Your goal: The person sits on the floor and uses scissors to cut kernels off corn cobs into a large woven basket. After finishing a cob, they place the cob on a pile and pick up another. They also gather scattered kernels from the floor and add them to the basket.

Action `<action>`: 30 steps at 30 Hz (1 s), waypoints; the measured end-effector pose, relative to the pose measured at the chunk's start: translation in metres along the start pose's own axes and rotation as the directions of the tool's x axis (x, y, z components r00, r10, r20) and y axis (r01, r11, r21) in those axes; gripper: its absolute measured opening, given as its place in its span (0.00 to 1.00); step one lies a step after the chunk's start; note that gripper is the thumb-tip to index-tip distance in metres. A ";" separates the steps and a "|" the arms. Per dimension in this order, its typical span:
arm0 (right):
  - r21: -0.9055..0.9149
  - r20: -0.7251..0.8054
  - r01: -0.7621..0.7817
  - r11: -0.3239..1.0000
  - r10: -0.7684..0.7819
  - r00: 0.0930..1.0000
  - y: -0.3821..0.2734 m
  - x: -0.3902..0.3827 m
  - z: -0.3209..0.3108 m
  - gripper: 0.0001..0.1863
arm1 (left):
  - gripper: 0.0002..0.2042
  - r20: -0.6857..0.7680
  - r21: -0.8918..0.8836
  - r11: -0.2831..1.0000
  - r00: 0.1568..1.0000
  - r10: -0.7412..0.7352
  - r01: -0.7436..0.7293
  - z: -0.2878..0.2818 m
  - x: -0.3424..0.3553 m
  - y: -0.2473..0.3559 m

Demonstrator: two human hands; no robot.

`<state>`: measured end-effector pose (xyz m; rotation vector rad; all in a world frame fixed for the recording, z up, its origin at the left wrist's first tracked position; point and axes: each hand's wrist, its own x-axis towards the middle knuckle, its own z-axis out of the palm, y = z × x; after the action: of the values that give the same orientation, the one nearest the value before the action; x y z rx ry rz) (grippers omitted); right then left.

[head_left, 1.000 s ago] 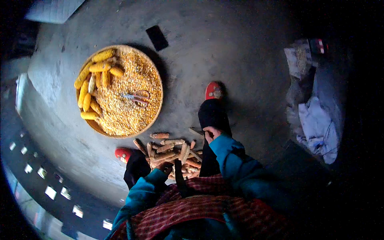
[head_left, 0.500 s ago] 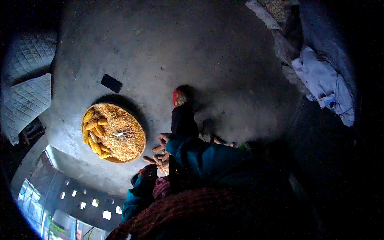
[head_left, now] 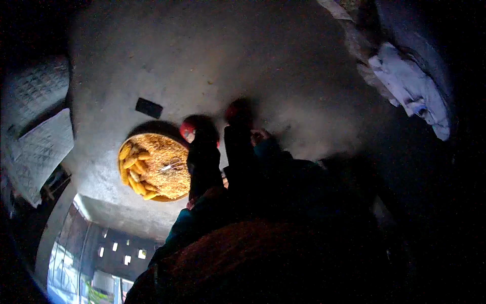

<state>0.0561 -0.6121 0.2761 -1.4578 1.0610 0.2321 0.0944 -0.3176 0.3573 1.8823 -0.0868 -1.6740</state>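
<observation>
My left hand [head_left: 192, 203] is low beside my left leg, close to the basket's near right side; its fingers are mostly lost in shadow. Out past my right leg, my right hand [head_left: 259, 136] is dark, and whatever it holds, if anything, cannot be made out. A round, shallow basket [head_left: 171, 199] sits on the floor to the left. Loose corn kernels [head_left: 164, 149] fill most of it, with several yellow corn cobs [head_left: 132, 169] heaped along its left side. On the kernels lies a pair of scissors [head_left: 171, 167].
A black phone [head_left: 149, 108] lies on the concrete floor beyond the basket. My feet, in red shoes [head_left: 187, 130], stand right of the basket. Quilted sheets [head_left: 48, 147] are at far left, pale crumpled cloth [head_left: 410, 83] at far right. A wall with small openings [head_left: 114, 247] is lower left.
My hands have parted: the right moved farther right and away from me. My left leg and shoe now show beside the basket. The pale cobs between my hands are mostly hidden.
</observation>
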 end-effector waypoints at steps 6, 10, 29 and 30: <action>0.005 -0.316 -0.138 0.990 0.132 0.939 0.012 0.013 -0.080 0.16 | 0.09 0.060 0.036 0.997 0.996 0.069 -0.071 -0.001 0.010 0.006; 0.044 -0.402 -0.166 0.985 0.169 0.900 0.047 0.072 -0.105 0.16 | 0.09 -0.002 0.102 0.989 0.995 0.104 -0.103 0.002 0.032 0.020; -0.034 -0.513 -0.121 0.992 0.087 0.854 0.202 0.399 -0.153 0.18 | 0.09 -0.226 0.046 0.995 0.969 0.099 -0.091 0.030 0.217 0.128; -0.047 -0.510 -0.113 0.992 0.073 0.857 0.204 0.408 -0.150 0.18 | 0.09 -0.236 0.033 0.996 0.968 0.084 -0.079 0.031 0.217 0.125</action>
<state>0.0734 -0.8930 -0.1131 -1.5793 1.5676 -0.0553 0.1509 -0.5251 0.2259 2.0536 -0.0861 -1.3887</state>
